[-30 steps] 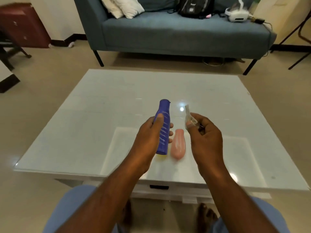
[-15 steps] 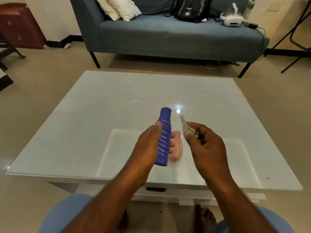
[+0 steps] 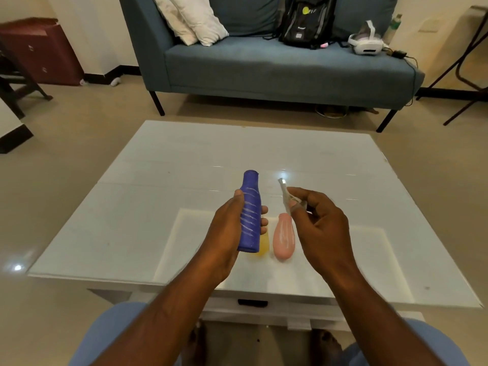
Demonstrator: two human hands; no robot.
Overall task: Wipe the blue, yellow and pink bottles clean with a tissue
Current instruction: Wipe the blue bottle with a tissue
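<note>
One blue-grey sofa (image 3: 277, 64) fills the far side of the room, its top cut off by the frame edge; on it lie two pale cushions (image 3: 195, 19), one black backpack (image 3: 306, 21) whose small print is too blurred to read, and one white headset (image 3: 365, 43). One white glossy bench (image 3: 158, 186) stands before it. Two bare hands hang over the bench. The left hand (image 3: 227, 233) has its grip wrapped round the blue bottle (image 3: 250, 212), held upright with the neck up, above the bench. The right hand (image 3: 319, 225) pinches one small tissue (image 3: 284, 192) between thumb and fingertips, just right of the blue bottle and apart from it. One pink bottle (image 3: 284, 240) lies flat on the bench between the hands. One yellow bottle (image 3: 263, 247) is mostly hidden behind the blue one; only a sliver shows.
</note>
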